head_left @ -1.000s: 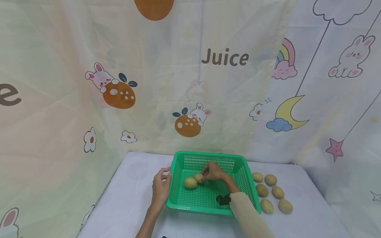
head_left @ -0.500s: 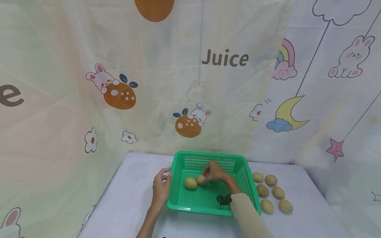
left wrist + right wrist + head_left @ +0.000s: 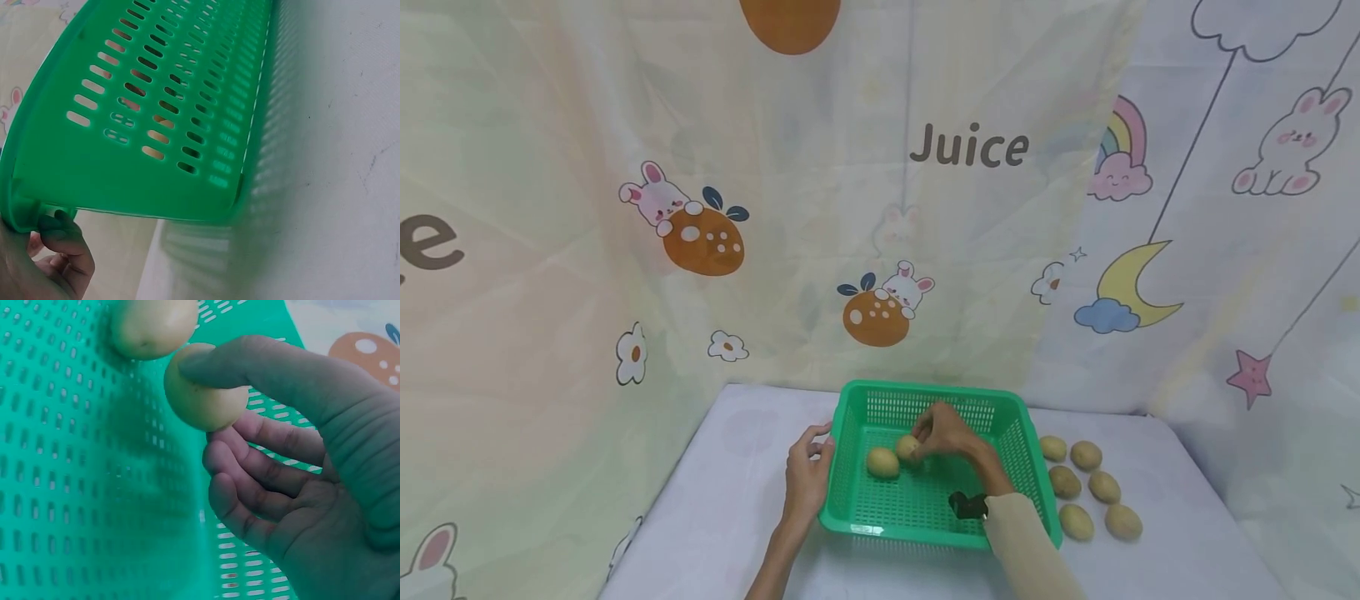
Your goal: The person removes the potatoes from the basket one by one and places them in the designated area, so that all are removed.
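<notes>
Backdrop [image 3: 625, 125]: printed cloth hung behind and to the sides of the table, with rabbits, oranges, a moon and the word "Juice".
Table [image 3: 737, 500]: covered in pale cloth; it carries the basket, both hands and the loose potatoes.
Basket [image 3: 925, 533]: green, slotted plastic, at the middle of the tabletop toward the back edge; two potatoes are inside, near its left wall.
Left hand [image 3: 807, 475]: against the outside of the basket's left wall, thumb hooked over the rim, fingers curled around the edge.
Right hand [image 3: 946, 432]: inside the basket toward the back wall, thumb and fingers pinching the held potato.
Loose potatoes [image 3: 1090, 487]: six in two short rows on the tabletop, just beside the basket's right wall, toward the right edge.
Free potato [image 3: 882, 462]: lying on the basket floor, left of the held one and just beside it.
Held potato [image 3: 203, 397]: small, pale yellow, in the right hand's fingertips low over the basket floor.
</notes>
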A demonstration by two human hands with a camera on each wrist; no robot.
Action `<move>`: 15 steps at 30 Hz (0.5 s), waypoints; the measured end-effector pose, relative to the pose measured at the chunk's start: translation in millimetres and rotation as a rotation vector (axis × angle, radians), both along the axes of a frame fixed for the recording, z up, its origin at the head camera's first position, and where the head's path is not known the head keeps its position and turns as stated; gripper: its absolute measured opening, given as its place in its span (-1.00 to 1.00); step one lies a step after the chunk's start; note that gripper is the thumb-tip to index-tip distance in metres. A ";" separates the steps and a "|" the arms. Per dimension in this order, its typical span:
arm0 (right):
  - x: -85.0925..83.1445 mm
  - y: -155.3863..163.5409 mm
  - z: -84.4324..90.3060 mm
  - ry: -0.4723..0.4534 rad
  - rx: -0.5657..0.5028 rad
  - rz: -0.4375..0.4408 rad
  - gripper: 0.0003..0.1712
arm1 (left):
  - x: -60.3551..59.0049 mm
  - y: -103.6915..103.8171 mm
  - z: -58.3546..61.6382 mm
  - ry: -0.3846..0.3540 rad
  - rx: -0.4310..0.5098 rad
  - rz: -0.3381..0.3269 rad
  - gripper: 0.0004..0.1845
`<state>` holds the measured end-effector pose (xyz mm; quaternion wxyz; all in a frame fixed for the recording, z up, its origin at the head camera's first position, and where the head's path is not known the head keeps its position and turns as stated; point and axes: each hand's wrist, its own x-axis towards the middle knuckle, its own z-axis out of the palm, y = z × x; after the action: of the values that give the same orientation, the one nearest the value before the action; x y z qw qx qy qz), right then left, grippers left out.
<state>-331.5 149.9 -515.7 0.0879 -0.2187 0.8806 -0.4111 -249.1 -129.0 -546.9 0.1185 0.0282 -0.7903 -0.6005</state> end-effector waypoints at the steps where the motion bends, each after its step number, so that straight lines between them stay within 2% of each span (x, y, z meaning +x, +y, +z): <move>1: 0.0 -0.1 1.5 -0.002 -0.003 -0.001 -0.64 | 0.0 0.0 0.3 0.002 0.004 -0.003 -0.65; 15: 5.7 -2.4 28.1 0.033 -0.043 0.066 -0.66 | -4.6 -1.1 3.0 0.043 -0.005 -0.023 -0.67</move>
<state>-325.8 147.5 -487.6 0.0820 -0.2560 0.8653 -0.4230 -253.8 -130.1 -543.9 0.1287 0.0058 -0.7893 -0.6003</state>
